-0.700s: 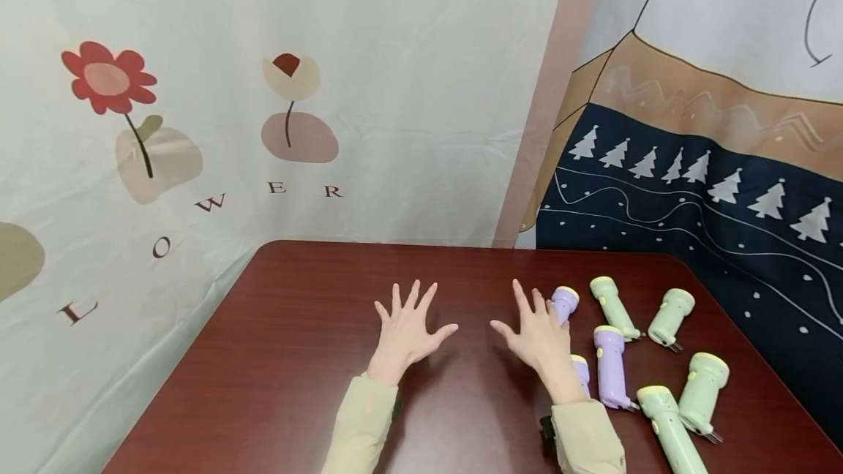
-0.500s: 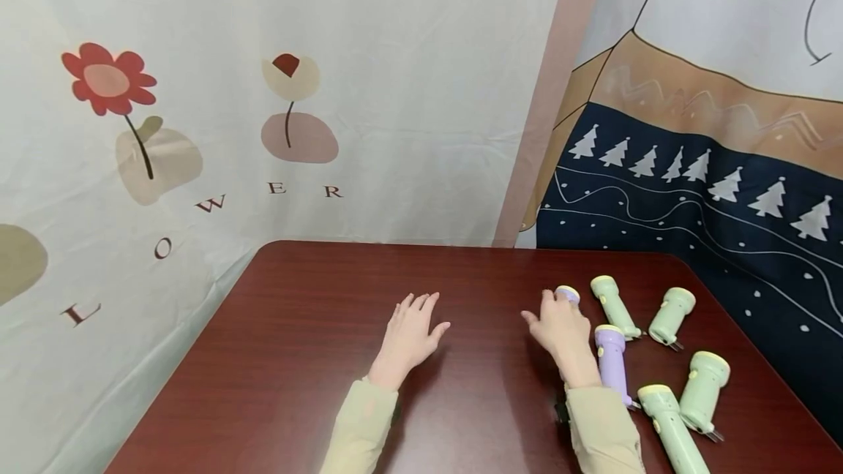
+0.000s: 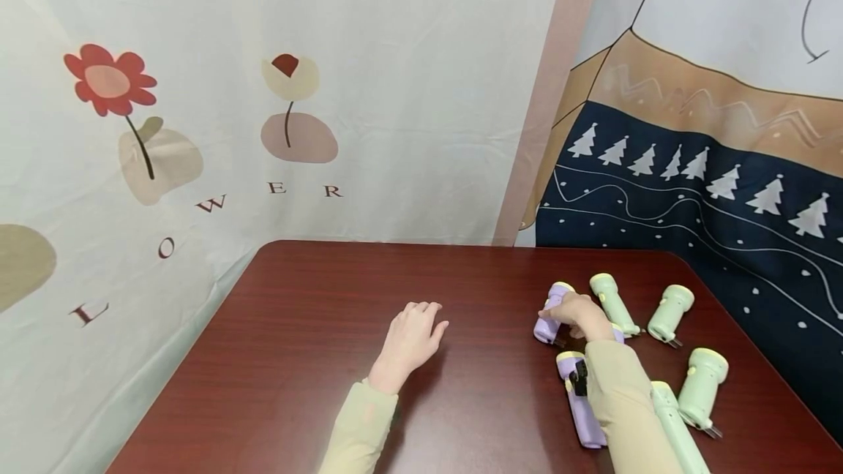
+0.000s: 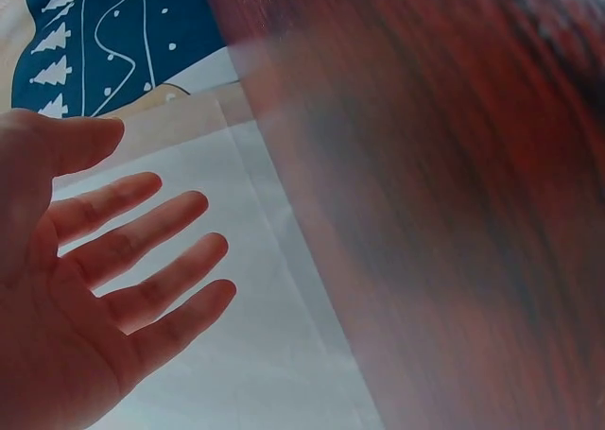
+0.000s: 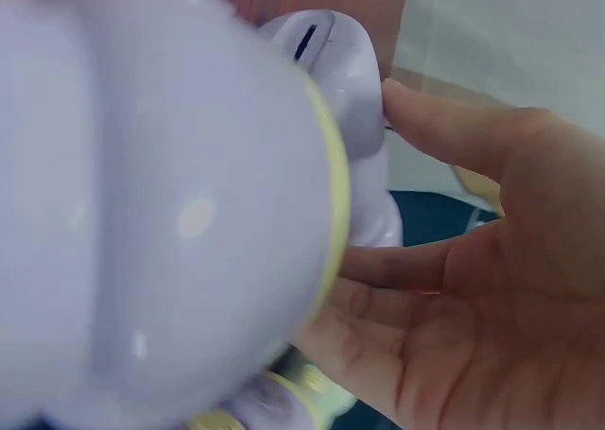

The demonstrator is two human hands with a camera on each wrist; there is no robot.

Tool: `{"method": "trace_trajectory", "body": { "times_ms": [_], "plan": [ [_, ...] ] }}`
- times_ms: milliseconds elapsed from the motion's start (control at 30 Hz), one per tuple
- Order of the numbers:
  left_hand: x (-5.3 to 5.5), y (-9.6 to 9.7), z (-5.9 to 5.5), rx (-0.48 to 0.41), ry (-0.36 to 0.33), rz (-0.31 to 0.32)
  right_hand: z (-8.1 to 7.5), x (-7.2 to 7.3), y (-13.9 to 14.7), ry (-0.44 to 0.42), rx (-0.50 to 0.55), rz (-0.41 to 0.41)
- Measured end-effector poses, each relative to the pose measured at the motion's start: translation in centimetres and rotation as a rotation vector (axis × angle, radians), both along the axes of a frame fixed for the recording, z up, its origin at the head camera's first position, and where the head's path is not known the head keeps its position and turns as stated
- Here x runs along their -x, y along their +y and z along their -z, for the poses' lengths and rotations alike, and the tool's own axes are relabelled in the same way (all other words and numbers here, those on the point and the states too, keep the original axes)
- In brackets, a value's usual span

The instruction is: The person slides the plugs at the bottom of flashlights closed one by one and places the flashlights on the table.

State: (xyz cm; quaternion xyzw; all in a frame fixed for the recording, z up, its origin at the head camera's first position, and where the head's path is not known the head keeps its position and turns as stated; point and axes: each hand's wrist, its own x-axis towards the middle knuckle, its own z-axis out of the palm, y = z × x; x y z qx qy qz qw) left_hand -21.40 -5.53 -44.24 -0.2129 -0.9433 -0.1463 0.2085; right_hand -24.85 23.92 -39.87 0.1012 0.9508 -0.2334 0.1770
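Head view: my right hand [image 3: 576, 311] is down over the far purple flashlight [image 3: 545, 330], which lies on the right half of the red-brown table [image 3: 316, 313]. Right wrist view: thumb [image 5: 454, 132] against one side of the barrel, index finger [image 5: 397, 265] across the other, gap about barrel-wide; a light pinch, I'd judge. Fingertips partly hidden, can't tell how firm. Two-sided hold probably because a round barrel could roll. Near purple flashlight [image 3: 582, 412] sits partly behind my right sleeve [image 3: 622, 401]; middle purple flashlight [image 3: 618, 333] mostly hidden. Looks colour-grouped: purples left, green flashlights [image 3: 703, 390] right. My left hand [image 3: 408, 339] hovers well apart, fingers loosely spread, holding nothing; likely parked clear.
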Motion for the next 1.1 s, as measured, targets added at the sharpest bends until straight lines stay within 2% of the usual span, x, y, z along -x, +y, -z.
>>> {"method": "trace_trajectory", "body": {
  "times_ms": [133,300,467,800,1100],
  "plan": [
    [-0.1,0.0,0.0,0.009,-0.006,-0.001,0.5,0.7,0.3,-0.072,0.179,0.085],
    [-0.1,0.0,0.0,0.004,0.001,0.004,1.2,1.4,0.3,-0.05,0.308,0.165],
    [-0.1,-0.1,0.0,-0.011,0.0,0.004,1.6,1.4,0.4,-0.022,0.385,0.196],
    [-0.3,0.1,-0.3,-0.021,-0.018,0.006,1.3,1.1,0.0,0.025,0.36,0.191],
    [-0.6,0.8,-0.6,-0.042,-0.013,0.019,0.6,0.2,-1.0,0.122,0.295,0.147]
  ]
}}
